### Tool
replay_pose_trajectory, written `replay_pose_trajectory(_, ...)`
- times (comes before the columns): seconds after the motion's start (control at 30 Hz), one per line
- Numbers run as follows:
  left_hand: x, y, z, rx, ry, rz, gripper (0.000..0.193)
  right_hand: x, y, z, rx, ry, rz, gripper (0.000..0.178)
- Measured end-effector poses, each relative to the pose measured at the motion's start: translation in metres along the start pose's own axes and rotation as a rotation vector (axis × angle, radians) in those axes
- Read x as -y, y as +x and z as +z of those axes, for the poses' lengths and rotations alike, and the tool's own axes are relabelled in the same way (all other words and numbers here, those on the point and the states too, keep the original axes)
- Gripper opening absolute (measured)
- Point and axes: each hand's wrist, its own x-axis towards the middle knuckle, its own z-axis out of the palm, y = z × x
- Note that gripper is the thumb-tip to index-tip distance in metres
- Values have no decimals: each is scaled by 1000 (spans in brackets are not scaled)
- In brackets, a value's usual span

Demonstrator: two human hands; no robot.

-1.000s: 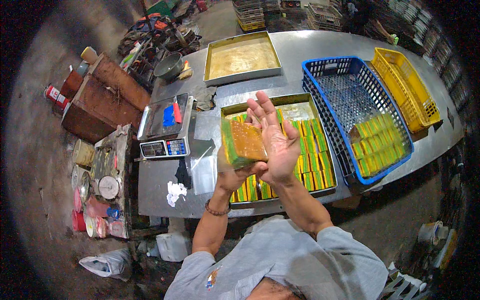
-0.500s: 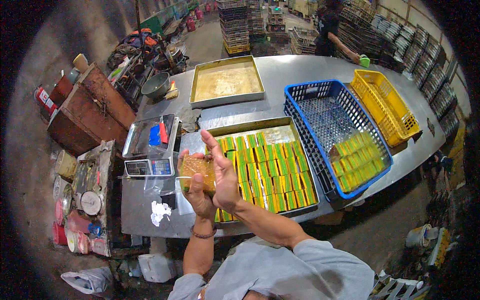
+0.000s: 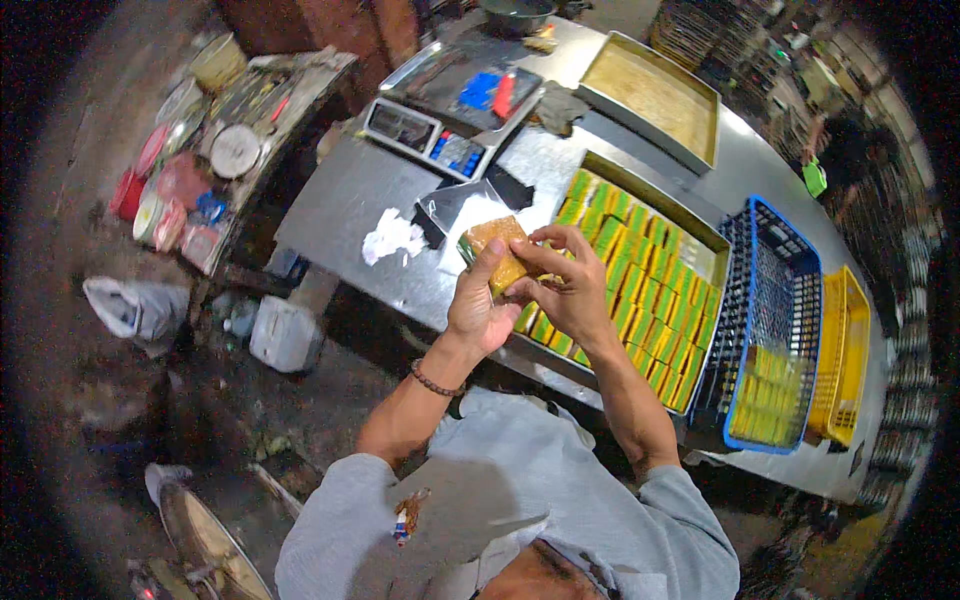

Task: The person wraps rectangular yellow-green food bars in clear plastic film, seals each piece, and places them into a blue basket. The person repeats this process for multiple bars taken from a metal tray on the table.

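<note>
A brown-topped block of layered cake (image 3: pixel 496 252) rests in my left hand (image 3: pixel 478 305), whose thumb lies along its near face. My right hand (image 3: pixel 570 285) meets it from the other side, with its bent thumb and fingers pressed on the cake's right edge. A shiny clear wrapping seems to cover the block. Just behind the hands, clear plastic bags (image 3: pixel 470 205) lie on the metal table (image 3: pixel 335 215). Right of my hands, a tray (image 3: pixel 725 250) holds rows of green and yellow cake slices (image 3: pixel 640 270).
Crumpled white paper (image 3: pixel 393 237) lies at left, before a digital scale (image 3: pixel 460 100) bearing blue and red items. A shallow tray (image 3: pixel 650 95) is farther back. A blue crate (image 3: pixel 755 290) with packed slices and a yellow crate (image 3: pixel 840 360) stand right. Another person (image 3: pixel 850 155) holds something green.
The view has swung to the left and downward. My right hand has gone from stretched-out fingers beside the cake to bent fingers on its edge. The left hand still holds the block.
</note>
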Motion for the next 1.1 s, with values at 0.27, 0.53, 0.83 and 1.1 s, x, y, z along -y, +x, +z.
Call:
replay_pose_trajectory(0.27, -79, -94, -63, -311, 960, -259, 37, 15, -21, 94, 286, 32, 29, 17)
replay_pose_trajectory(0.53, -82, -120, -202, -381, 1888, -249, 42, -13, -66, 203, 914, -175, 112, 35)
replay_pose_trajectory(0.83, -102, -147, -240, -522, 920, 261, 63, 22, -13, 200, 803, 150, 225, 28)
replay_pose_trajectory(1.1, -28, -130, -259, -586, 418, 492, 74, 21, 19, 236, 884, 685, 336, 29)
